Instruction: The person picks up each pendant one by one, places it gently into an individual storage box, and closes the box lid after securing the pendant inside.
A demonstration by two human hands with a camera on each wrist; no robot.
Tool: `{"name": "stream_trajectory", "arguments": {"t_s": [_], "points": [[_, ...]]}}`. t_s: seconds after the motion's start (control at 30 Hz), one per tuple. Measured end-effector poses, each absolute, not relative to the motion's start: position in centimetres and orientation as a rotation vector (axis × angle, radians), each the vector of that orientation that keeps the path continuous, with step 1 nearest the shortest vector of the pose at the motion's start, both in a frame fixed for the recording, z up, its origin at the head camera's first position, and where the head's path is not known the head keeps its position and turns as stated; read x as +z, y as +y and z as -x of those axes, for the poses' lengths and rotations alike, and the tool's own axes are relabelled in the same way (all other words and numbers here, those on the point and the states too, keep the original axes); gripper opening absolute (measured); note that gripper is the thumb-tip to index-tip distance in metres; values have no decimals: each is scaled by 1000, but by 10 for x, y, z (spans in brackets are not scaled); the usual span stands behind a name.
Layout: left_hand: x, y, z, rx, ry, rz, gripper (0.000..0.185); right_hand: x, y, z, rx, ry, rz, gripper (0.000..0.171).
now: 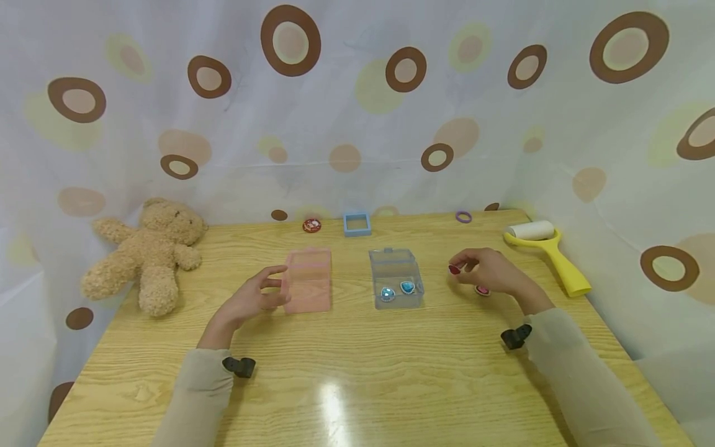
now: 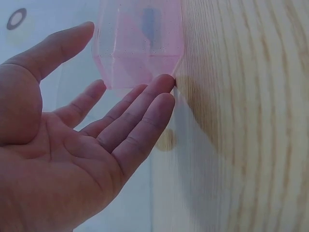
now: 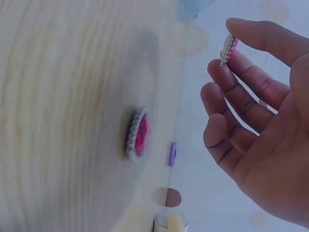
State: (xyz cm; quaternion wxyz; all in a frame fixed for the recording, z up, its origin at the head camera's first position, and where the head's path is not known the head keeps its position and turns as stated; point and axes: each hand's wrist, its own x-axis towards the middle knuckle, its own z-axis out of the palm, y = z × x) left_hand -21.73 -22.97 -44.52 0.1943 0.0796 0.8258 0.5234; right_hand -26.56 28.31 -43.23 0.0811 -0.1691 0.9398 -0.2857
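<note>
Nearest the camera, two sleeved forearms are laid on the wooden table, each with a small black wrist mount.

Progress, as judged from the layout: two blue gems are already lodged in the clear box, while the pink box appears empty. One pink gem is left lying on the table just beside the right hand, and another is in hand. The sorting is therefore judged partly done, with the pink pieces outstanding.

The right hand is seen with thumb and forefinger closed on a second pink gem, held clear of the table; the other fingers are loosely curled.

The left hand is spread, palm open, fingertips resting against the near left edge of the pink box; nothing is gripped.
</note>
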Motion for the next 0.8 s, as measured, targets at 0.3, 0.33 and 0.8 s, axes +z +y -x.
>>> {"name": "stream_trajectory", "arguments": {"t_s": [0.3,0.33,0.8], "points": [[-445,-229,217,1472,2320,-205,71,-428,267,269,-928,2821,600,27],[-445,-229,217,1471,2321,-203,71,-427,265,269,-936,2820,611,27],[-445,-228,216,1467,2328,-193,71,-420,230,277,-1007,2767,748,31]]}}
